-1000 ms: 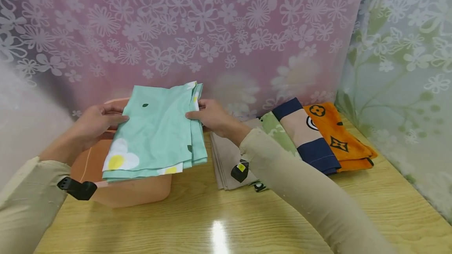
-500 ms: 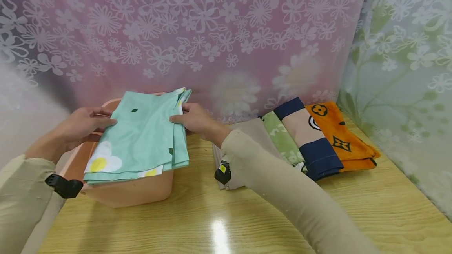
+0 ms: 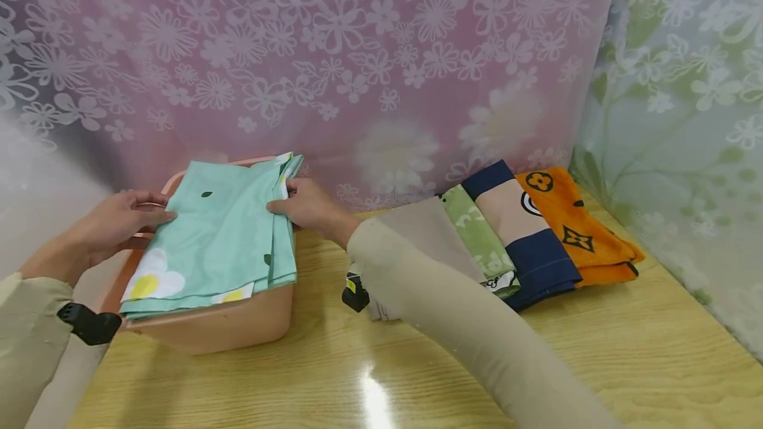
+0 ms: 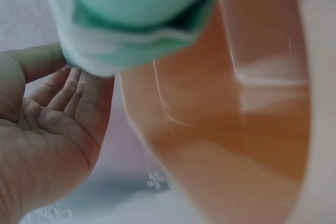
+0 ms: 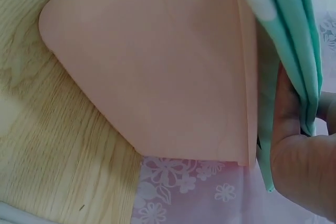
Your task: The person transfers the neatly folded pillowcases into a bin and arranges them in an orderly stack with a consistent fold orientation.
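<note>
A folded mint-green cloth (image 3: pixel 214 230) with white daisies and small dark leaves spans the top of a peach plastic bin (image 3: pixel 238 323). My left hand (image 3: pixel 113 224) pinches its left edge between thumb and fingers. On the right edge, my right hand (image 3: pixel 310 210) grips the folded layers, thumb on top. In the left wrist view the cloth (image 4: pixel 136 35) hangs over the bin's inside (image 4: pixel 210 119), beside the left hand (image 4: pixel 52 119). The right wrist view has the layered cloth (image 5: pixel 294 40) in the right hand (image 5: pixel 299 156), just above the bin's rim (image 5: pixel 249 77).
Right of the bin, several folded cloths lie in a row on the wooden table (image 3: pixel 286 382): grey-beige (image 3: pixel 423 230), green (image 3: pixel 477 234), navy and beige (image 3: pixel 518 224), and orange (image 3: pixel 575 230). A pink flowered curtain (image 3: pixel 334 65) hangs behind, and a pale one (image 3: pixel 685 138) at right.
Both hands have carried the mint-green cloth left and slightly down, over the bin. More of the grey-beige and green cloths shows from behind the right arm.
</note>
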The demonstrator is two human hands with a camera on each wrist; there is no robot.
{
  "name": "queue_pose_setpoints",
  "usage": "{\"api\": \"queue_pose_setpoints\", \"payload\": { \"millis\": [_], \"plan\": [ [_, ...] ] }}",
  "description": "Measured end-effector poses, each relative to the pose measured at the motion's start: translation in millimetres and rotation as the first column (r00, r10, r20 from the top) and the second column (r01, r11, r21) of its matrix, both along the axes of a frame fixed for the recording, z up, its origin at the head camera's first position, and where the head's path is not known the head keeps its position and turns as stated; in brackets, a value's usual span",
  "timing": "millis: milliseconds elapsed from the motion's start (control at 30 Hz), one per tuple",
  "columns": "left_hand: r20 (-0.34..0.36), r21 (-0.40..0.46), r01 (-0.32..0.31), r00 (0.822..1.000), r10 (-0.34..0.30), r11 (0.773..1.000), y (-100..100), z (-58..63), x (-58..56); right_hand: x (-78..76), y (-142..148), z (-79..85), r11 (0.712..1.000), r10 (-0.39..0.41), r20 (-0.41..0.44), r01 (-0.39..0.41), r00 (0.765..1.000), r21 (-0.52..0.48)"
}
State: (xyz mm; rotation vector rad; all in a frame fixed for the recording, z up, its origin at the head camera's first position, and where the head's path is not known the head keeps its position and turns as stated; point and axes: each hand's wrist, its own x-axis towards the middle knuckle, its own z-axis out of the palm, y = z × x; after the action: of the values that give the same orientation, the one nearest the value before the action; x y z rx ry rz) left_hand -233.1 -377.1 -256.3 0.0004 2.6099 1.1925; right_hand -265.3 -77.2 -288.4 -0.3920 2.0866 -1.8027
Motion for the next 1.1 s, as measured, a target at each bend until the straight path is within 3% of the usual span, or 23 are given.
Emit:
{"api": "queue_pose_setpoints", "payload": {
  "millis": [200, 467, 733, 1100],
  "plan": [
    [0.002, 0.006, -0.008, 1.0, 0.008, 1.0, -10.7, -0.5, 1.2, 1.7, -8.6, -1.1, 0.997, 0.015, 0.017, -0.014, 1.0, -0.078],
    [-0.016, 0.025, -0.018, 1.0, 0.018, 1.0, -23.2, -2.8, 5.0, 0.3, -18.0, -6.3, 0.994, 0.011, 0.038, -0.007, 0.999, -0.107],
    [-0.023, 0.016, -0.041, 0.999, 0.041, 0.999, -31.3, -5.6, 6.6, 0.1, -27.2, -8.6, 0.999, -0.021, -0.021, 0.02, 1.0, -0.029],
    [0.002, -0.006, -0.053, 0.999, 0.053, 0.999, -37.5, -7.2, 7.9, 0.7, -33.2, -8.5, 1.0, -0.022, -0.071, 0.022, 0.997, -0.001]
  ]
}}
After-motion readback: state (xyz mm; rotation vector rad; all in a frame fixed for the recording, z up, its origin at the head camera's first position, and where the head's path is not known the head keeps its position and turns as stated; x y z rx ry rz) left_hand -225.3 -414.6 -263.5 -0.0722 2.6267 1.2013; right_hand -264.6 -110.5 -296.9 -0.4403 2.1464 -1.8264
